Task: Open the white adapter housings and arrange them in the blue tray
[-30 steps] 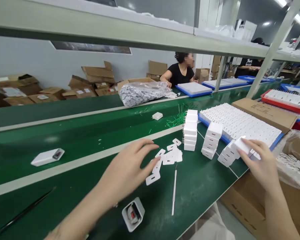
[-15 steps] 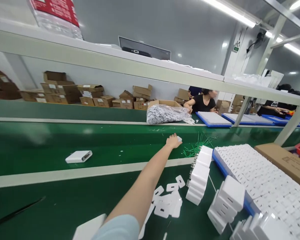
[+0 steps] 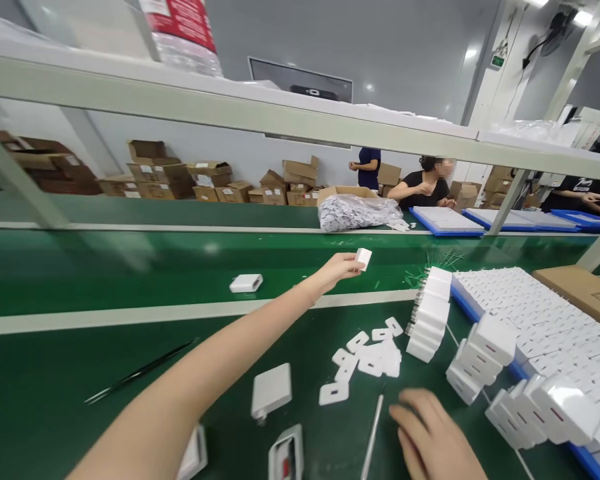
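Head-worn view, forward-down over green bench

The block pinched in the left hand looks like smooth white plastic with a slight sheen. Below it, the belt is matt green, faintly reflective. Near the right hand, the flat tags look like matt white plastic or card; beside them the probe is shiny metal. Beyond the grip, the bag is glossy, crinkled film.

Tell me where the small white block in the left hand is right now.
In the head view, the small white block sits pinched in the left hand, raised over the green belt, just left of the scattered green sticks.
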`<state>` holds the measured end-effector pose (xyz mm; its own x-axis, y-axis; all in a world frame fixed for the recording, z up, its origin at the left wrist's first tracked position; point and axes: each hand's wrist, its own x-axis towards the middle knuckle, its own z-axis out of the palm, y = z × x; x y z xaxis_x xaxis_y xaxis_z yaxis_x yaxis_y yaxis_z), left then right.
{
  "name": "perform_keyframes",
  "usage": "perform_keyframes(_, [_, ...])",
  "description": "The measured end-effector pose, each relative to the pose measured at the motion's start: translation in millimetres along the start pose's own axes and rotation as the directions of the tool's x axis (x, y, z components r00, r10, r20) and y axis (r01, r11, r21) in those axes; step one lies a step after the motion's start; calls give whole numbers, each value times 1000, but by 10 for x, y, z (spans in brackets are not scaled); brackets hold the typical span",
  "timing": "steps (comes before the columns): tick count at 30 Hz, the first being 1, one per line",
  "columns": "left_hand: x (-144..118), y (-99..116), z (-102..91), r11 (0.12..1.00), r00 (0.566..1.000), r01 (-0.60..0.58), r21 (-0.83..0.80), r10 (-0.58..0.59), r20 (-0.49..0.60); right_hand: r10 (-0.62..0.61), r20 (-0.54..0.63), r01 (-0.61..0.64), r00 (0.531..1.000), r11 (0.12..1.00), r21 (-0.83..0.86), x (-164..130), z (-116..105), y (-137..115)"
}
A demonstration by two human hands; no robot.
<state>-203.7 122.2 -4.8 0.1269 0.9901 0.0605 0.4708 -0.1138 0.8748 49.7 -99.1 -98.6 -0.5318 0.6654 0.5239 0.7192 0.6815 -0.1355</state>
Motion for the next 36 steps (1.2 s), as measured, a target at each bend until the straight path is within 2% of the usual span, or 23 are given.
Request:
perform_keyframes(4, [-1309,-86,-283,986,1000,-18,-166,21,16,61,234,-19,970,984,-177,585,201,-33])
perform_keyframes(6, [-1950,-157,-332,952,995,-104,-287,101,-24,81,288,-34,954,985,-167,783,303,21])
perform_keyframes(8, [-2501,-228,-345,947,986,-159,-280,140,-86,88,318,-45,944,989,-140,888,376,71])
perform_keyframes(11, [-3115,-343,-315,973,967,-182,-143,152,-202,100,346,-69,933,992,-103,923,400,104])
perform_keyframes(14, [-3486,-469,-224,984,920,-180,21,176,-352,128,343,-114,931,992,-60,907,375,108])
perform_keyframes(18, [-3626,-551,-37,981,877,-181,63,190,-442,163,277,-190,947,979,73,878,379,107])
perform_keyframes(21, [-3562,-514,99,975,860,-215,49,213,-464,240,202,-278,950,942,189,836,392,104])
perform_keyframes(23, [-3501,-466,169,967,859,-252,26,236,-455,304,185,-349,934,884,310,796,396,109])
perform_keyframes(24, [-3475,-442,196,961,860,-275,10,251,-445,355,189,-402,916,818,412,775,398,116])
perform_keyframes(25, [-3454,-420,220,955,861,-297,-9,264,-435,420,209,-463,883,708,534,754,403,126])
perform_keyframes(27, [-3427,-385,257,943,860,-331,-32,287,-421,549,287,-551,785,408,728,718,416,148])
perform_keyframes(28, [-3419,-373,271,939,859,-343,-35,298,-417,590,326,-568,739,285,772,702,422,156])
perform_keyframes(29, [-3413,-364,283,936,856,-352,-31,308,-415,611,352,-578,709,217,787,688,424,156])
perform_keyframes(30, [-3408,-357,294,933,852,-359,-21,318,-416,617,370,-586,694,187,789,674,418,144])
perform_keyframes(33, [-3389,-340,327,919,817,-391,42,368,-443,630,352,-589,693,212,780,628,326,-11])
perform_keyframes(36, [-3355,-323,377,897,747,-414,154,431,-506,635,286,-566,718,293,771,541,111,-408])
